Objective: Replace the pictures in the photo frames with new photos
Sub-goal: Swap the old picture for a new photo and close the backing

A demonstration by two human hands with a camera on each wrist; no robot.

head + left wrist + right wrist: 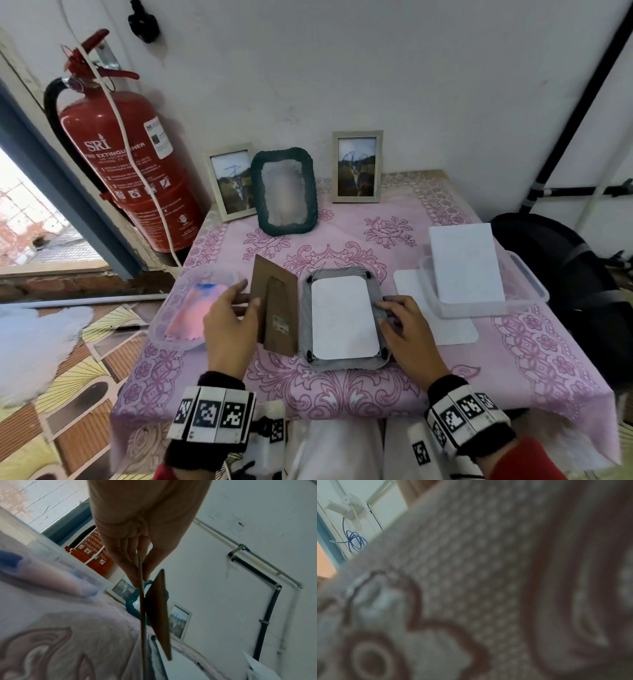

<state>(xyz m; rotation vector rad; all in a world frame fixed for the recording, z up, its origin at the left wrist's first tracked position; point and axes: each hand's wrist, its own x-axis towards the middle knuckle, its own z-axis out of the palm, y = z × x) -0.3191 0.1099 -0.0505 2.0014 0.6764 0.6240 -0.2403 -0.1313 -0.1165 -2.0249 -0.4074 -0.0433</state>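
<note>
- Pinched between thumb and fingers of the left hand (230, 320), the brown cardboard frame backing (276, 310) with its fold-out stand stands on edge left of centre in the head view; the left wrist view shows the board edge-on between the fingers (126, 566).
- Right hand (409, 329) rests with loosely curled fingers on the right rim of the grey ribbed photo frame (343, 364), gripping nothing that can be seen.
- That frame lies face down at the centre of the head view, just right of the backing, with a white rounded photo sheet (343, 318) lying in its recess.
- Clear plastic tray (161, 322), lower left of the backing, holds a pink and blue cloth (191, 315).
- Clear plastic box (527, 291), at centre right, has a stack of white photo paper (466, 263) propped in it; a white flat sheet (442, 325) lies partly under the box.
- Toward the upper centre stand a dark green ribbed frame (284, 192) and two pale wooden frames with landscape photos, one to its left (231, 185) and one to its right (357, 167).
- All sit on a pink floral tablecloth (513, 346); the right wrist view shows only its blurred pattern.
- Red fire extinguisher (137, 161) stands at upper left.
</note>
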